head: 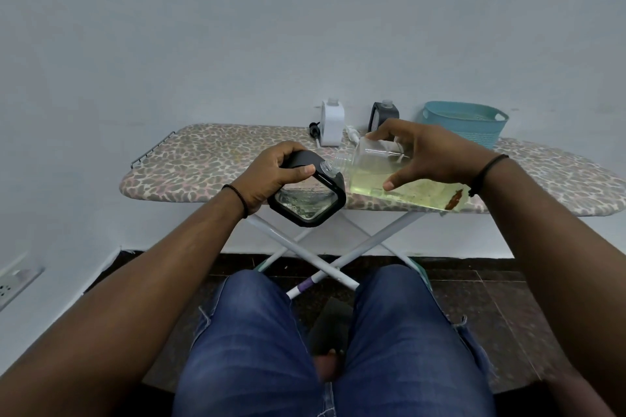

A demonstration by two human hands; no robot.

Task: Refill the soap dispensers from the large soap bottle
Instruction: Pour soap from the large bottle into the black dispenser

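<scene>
The large soap bottle [382,169] lies tipped almost on its side in the air just above the near edge of the ironing board [210,159], its neck pointing left and pale yellow-green soap pooled along its lower side. The right hand [430,156] grips it from above, fingers spread over the clear upper wall and the thumb curled under the near side. A reddish-brown patch shows near the bottle's base, beside the right wrist.

The bottle's mouth meets the small clear neck of a black-framed soap dispenser [306,193], which hangs tilted just in front of the board's near edge. The left hand [274,173] wraps round its upper left corner, thumb pressed on the frame close to the neck. A little clear liquid sits inside it.

At the board's far edge, against the wall, stand two more dispensers with open necks: a white dispenser [332,122] behind the left hand and a dark dispenser [381,115] partly hidden behind the right hand's fingers. A black pump head [314,132] lies just left of the white one, and a white pump head [352,134] lies between the two. A teal basket [467,123] sits at the board's far right. Below the board its white crossed legs [338,257] stand on dark floor tiles, and the person's knees in blue jeans [264,342] fill the foreground.
</scene>
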